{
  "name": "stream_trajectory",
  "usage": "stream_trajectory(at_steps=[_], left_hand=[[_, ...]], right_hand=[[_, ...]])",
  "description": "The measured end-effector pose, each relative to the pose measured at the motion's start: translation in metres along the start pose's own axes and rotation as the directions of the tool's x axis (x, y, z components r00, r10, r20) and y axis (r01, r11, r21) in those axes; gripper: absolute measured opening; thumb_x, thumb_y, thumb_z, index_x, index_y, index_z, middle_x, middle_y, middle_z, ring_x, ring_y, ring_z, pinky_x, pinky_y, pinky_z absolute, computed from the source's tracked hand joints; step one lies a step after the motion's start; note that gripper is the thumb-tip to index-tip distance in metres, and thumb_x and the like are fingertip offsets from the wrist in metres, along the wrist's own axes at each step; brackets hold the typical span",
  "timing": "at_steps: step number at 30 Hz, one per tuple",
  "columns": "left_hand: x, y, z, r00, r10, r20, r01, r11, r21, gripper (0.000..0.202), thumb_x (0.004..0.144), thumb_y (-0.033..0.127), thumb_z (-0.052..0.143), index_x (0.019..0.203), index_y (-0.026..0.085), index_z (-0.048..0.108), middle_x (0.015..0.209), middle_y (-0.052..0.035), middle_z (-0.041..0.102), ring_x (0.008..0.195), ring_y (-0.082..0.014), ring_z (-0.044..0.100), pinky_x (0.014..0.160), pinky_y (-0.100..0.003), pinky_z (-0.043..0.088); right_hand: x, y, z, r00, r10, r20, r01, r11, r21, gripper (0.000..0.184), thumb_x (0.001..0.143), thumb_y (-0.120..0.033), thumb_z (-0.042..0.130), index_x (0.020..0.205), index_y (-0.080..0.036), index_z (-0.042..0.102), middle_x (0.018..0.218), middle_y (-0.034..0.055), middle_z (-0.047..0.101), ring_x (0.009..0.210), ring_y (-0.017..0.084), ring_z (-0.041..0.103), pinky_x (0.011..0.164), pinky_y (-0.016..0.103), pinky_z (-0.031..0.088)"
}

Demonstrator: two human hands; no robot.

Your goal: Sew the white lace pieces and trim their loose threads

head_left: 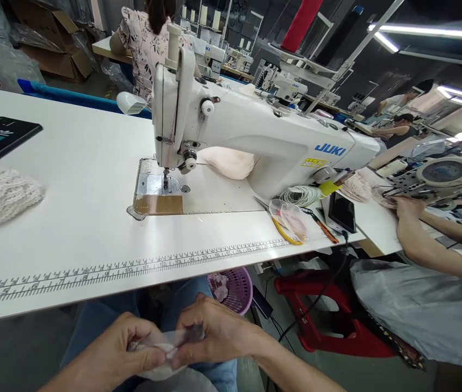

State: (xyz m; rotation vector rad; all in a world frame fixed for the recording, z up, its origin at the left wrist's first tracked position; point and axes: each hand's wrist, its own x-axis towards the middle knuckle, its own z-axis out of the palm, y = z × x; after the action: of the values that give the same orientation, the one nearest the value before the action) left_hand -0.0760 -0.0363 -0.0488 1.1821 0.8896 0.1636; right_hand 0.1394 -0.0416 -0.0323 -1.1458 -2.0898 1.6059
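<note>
Low over my lap, in front of the table edge, both hands pinch a small piece of sheer white fabric [161,372]. My left hand [122,348] has its thumb and fingers closed on the fabric's left side. Close beside it, my right hand [212,335] grips the other side, thumb pointing toward the left thumb. Part of the fabric is hidden inside the fingers. Beyond the hands stands a white sewing machine [231,117], its presser foot [166,179] over the metal needle plate, where no fabric lies.
A lace fabric pile [0,193] and a dark phone or case [4,136] lie at left. Scissors with yellow handles [285,234], a cord coil [301,195] and a phone [342,212] lie right. Below sits a purple basket [241,291]. A co-worker's hand [408,207] works at right.
</note>
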Motion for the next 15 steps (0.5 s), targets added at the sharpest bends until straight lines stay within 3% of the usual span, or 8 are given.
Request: stream_trajectory(at_steps=[5, 10, 12, 15], left_hand=[[0.003, -0.010, -0.004, 0.997, -0.028, 0.075, 0.035, 0.995, -0.094, 0.037, 0.067, 0.051, 0.073, 0.065, 0.014, 0.073, 0.054, 0.0034, 0.041, 0.055, -0.0117, 0.031, 0.053, -0.024, 0.020], [0.004, -0.019, -0.009, 0.993, 0.027, 0.112, -0.017, 0.996, -0.091, 0.050, 0.067, 0.063, 0.071, 0.059, 0.017, 0.053, 0.057, 0.0062, 0.032, 0.055, -0.0105, 0.025, 0.050, -0.022, 0.019], [0.005, -0.019, -0.009, 0.988, 0.020, 0.152, -0.003, 0.994, -0.112, 0.052, 0.069, 0.065, 0.068, 0.062, 0.018, 0.049, 0.059, 0.0067, 0.032, 0.055, -0.0101, 0.025, 0.049, -0.021, 0.020], [0.005, -0.015, -0.007, 0.983, -0.025, 0.180, 0.058, 0.982, -0.177, 0.049, 0.069, 0.065, 0.068, 0.074, 0.017, 0.060, 0.065, 0.0034, 0.046, 0.058, -0.0118, 0.038, 0.054, -0.020, 0.030]], right_hand=[[-0.012, 0.007, -0.014, 0.994, -0.075, 0.080, 0.070, 0.995, 0.065, 0.038, 0.074, -0.051, 0.070, 0.075, -0.014, 0.068, 0.066, -0.0042, 0.056, 0.058, 0.006, 0.050, 0.056, 0.018, 0.035], [-0.019, 0.012, -0.024, 0.970, -0.214, 0.114, 0.187, 0.959, 0.212, 0.048, 0.084, -0.056, 0.057, 0.078, -0.010, 0.068, 0.074, 0.0035, 0.062, 0.068, 0.011, 0.057, 0.066, 0.020, 0.044], [-0.020, 0.012, -0.023, 0.968, -0.224, 0.116, 0.195, 0.956, 0.217, 0.050, 0.086, -0.057, 0.053, 0.078, -0.009, 0.067, 0.074, 0.0053, 0.063, 0.072, 0.013, 0.059, 0.070, 0.021, 0.046], [-0.022, 0.013, -0.017, 0.984, -0.163, 0.071, 0.154, 0.981, 0.120, 0.046, 0.078, -0.058, 0.063, 0.079, -0.012, 0.067, 0.073, 0.0025, 0.064, 0.072, 0.013, 0.061, 0.072, 0.022, 0.045]])
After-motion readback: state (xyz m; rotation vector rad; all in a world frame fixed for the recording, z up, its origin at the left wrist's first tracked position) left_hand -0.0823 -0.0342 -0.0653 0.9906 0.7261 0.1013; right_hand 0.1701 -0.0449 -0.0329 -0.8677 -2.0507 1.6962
